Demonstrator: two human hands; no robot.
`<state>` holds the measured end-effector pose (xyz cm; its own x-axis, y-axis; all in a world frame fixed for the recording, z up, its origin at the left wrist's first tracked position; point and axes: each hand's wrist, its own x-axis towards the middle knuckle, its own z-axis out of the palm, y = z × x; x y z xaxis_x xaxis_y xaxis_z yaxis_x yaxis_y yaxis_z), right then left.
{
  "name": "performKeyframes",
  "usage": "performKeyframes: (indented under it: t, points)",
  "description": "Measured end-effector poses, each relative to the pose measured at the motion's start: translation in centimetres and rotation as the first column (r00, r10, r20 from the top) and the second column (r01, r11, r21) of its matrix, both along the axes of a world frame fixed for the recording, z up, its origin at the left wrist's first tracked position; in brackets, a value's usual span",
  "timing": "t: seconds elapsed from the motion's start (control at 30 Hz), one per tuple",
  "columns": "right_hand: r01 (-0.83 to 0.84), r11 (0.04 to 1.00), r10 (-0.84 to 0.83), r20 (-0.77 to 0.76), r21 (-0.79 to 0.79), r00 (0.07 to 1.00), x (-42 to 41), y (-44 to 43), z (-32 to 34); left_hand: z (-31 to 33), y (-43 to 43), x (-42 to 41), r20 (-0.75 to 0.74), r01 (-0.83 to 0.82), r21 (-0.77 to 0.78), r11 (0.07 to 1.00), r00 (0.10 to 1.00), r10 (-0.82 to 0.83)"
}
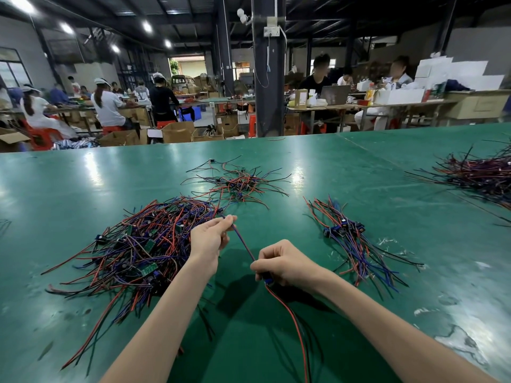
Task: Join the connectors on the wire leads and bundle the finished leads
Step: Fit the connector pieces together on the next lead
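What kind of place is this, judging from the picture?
Most likely an electronics assembly workshop: heaps of wire leads lie on a long green table, other workers sit behind, and cardboard boxes stand around.

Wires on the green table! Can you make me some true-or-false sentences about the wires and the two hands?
1. Both hands hold one wire lead between them. True: the left hand pinches it, and the right hand grips its near end.
2. The table is red. False: it is green.
3. A tangled pile of wires lies beside the left hand. True.
4. The small bundle on the right sits in a box. False: it lies on the bare table.
5. The right hand lies flat and holds nothing. False: its fingers are curled round the lead.
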<state>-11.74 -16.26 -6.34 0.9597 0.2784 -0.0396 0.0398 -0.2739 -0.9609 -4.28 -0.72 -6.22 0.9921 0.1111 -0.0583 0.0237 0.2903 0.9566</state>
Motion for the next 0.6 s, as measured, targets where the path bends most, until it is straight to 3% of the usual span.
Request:
performKeyframes:
  t: [0.2, 0.6]
  points:
    - [-0.03, 0.999, 0.03, -0.006, -0.011, 1.0, -0.23, 0.04, 0.43, -0.27, -0.24, -0.31, 0.193, -0.088, 0.234, 0.968, 0.98, 0.042]
    - [-0.07, 0.997, 0.07, -0.004, -0.023, 0.998, -0.41, -0.29, 0.74, -0.83, -0.04, -0.05, 0.359, -0.154, 0.414, 0.897, 0.933, -0.006]
